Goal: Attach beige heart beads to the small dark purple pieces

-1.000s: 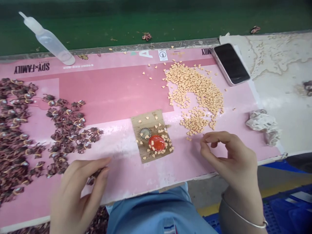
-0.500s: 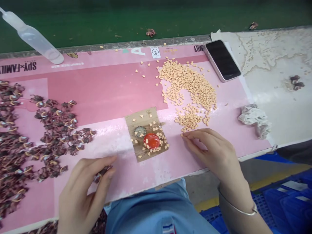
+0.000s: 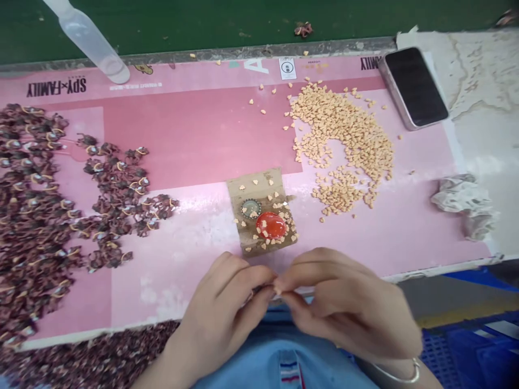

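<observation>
My left hand (image 3: 227, 302) is closed in a pinch on a small dark maroon figure (image 3: 256, 292), mostly covered by the fingers. Against it, the thumb and fingertips of my right hand (image 3: 348, 297) pinch a tiny tan piece (image 3: 278, 288). Both hands meet at the table's front edge, above my lap. Just beyond them lies a brown cardboard scrap (image 3: 238, 192) bearing a bottle cap (image 3: 251, 208), a glossy orange-red blob (image 3: 270, 225) and scattered tan pieces. To the right spreads a heap of tan pieces (image 3: 344, 129).
Many dark maroon figures (image 3: 36, 227) cover the table's left side, with more below the edge. A translucent squeeze bottle (image 3: 93, 40) lies at the back left. At right are a phone (image 3: 416, 86) and crumpled white cloth (image 3: 466, 202). Blue crates (image 3: 478, 346) stand lower right.
My right hand has left the tan heap's edge with a piece and moved left. My left hand has moved right with the figure, and the two now touch. The view has shifted.
</observation>
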The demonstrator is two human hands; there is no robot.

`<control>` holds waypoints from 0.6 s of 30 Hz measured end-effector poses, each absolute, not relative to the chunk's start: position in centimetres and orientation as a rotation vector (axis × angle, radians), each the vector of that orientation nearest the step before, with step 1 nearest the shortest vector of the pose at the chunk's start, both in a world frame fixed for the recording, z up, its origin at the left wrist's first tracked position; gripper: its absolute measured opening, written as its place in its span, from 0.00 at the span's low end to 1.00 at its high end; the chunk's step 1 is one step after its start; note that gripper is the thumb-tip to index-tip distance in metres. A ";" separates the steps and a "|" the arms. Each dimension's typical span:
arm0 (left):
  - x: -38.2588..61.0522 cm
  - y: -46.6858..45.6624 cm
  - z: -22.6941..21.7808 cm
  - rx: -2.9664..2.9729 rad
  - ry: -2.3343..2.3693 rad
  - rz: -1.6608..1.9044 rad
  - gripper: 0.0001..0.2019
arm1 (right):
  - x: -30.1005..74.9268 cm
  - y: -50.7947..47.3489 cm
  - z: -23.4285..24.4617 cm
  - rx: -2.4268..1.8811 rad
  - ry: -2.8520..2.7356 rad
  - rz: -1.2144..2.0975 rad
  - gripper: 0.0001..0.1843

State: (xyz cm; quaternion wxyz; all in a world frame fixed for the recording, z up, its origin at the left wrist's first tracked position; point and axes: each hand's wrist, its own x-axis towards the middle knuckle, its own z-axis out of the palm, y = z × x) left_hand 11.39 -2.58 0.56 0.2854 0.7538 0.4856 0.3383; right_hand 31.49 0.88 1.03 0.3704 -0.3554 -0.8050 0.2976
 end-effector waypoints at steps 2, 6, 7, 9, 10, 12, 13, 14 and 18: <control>11.4 -2.7 0.5 2.026 1.323 0.906 0.07 | 30.4 0.4 1.2 -0.875 -2.116 0.740 0.15; 11.2 -2.9 0.3 2.083 1.376 0.886 0.09 | 30.0 -0.7 0.6 -0.958 -2.145 0.670 0.13; 11.2 -2.9 0.3 2.100 1.385 0.889 0.08 | 30.0 -0.9 0.5 -0.967 -2.137 0.649 0.13; 11.2 -2.8 0.3 2.135 1.396 0.902 0.08 | 29.9 -0.9 0.4 -0.950 -2.108 0.591 0.13; 11.2 -2.7 0.2 2.148 1.399 0.906 0.07 | 29.9 -0.9 0.4 -0.942 -2.096 0.554 0.12; 11.2 -2.6 0.2 2.163 1.403 0.901 0.07 | 29.7 -0.7 0.4 -0.917 -2.097 0.510 0.10; 11.1 -2.5 0.1 2.165 1.406 0.899 0.08 | 29.6 -0.6 0.4 -0.904 -2.106 0.506 0.09; 11.1 -2.5 0.1 2.162 1.409 0.901 0.09 | 29.6 -0.5 0.4 -0.898 -2.113 0.509 0.09; 10.9 -2.4 -0.1 2.117 1.407 0.949 0.11 | 29.4 -0.5 0.3 -0.921 -2.091 0.591 0.08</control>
